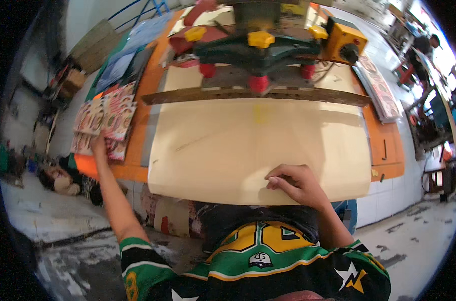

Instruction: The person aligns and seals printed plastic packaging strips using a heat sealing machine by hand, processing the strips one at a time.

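A large cream sheet [228,145] covers the orange work table [388,145] in front of me. My right hand [293,183] rests on the sheet near its front edge, fingers curled down onto it. My left hand [98,145] reaches out to the left and touches a stack of printed colourful sheets [107,118] lying on the table's left end. Whether its fingers grip a sheet is hidden.
A green press machine [258,47] with yellow and red knobs stands at the back, a wooden bar [253,94] along its front. More printed sheets [381,88] lie at the right. A person lies on the floor at left [62,179]; another person stands far right [426,45].
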Demonstrator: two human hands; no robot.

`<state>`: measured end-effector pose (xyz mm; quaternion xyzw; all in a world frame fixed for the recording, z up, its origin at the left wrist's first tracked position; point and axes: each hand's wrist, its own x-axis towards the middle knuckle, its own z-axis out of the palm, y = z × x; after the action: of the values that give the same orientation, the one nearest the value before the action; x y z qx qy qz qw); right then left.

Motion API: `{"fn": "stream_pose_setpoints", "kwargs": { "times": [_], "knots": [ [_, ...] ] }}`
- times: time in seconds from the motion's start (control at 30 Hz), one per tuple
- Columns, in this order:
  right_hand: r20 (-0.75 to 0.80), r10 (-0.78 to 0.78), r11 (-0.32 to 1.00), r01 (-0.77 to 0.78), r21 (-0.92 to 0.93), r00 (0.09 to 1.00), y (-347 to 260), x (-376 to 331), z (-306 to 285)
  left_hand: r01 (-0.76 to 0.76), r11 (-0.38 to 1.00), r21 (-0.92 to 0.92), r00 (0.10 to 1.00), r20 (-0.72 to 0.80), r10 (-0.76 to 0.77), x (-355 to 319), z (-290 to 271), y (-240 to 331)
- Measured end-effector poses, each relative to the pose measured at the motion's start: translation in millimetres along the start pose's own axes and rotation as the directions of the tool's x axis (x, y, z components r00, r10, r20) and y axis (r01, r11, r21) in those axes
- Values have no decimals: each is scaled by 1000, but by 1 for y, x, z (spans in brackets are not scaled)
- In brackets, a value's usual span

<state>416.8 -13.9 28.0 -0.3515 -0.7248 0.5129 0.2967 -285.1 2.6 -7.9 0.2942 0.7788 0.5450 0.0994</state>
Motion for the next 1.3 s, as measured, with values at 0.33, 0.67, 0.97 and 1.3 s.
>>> {"fn": "stream_pose_setpoints", "kwargs": {
  "times": [0.33, 0.67, 0.97, 1.3],
  "knots": [
    [65, -53, 995, 47, 83, 997, 8, 0, -8, -68, 770, 634, 988, -65, 140, 13, 21, -6],
    [32, -157, 984, 154, 92, 987, 11, -4, -7, -55, 656, 753, 966, -127, 227, 4, 6, -8],
    [-200, -50, 998, 44, -38, 978, -3, -46, -59, -89, 766, 636, 976, -97, 194, 1, 21, -15],
    [-896, -86, 909, -335, -250, 435, 44, -87, -303, -220, 665, 713, 874, -159, 459, -5, 21, -8]
  ]
}}
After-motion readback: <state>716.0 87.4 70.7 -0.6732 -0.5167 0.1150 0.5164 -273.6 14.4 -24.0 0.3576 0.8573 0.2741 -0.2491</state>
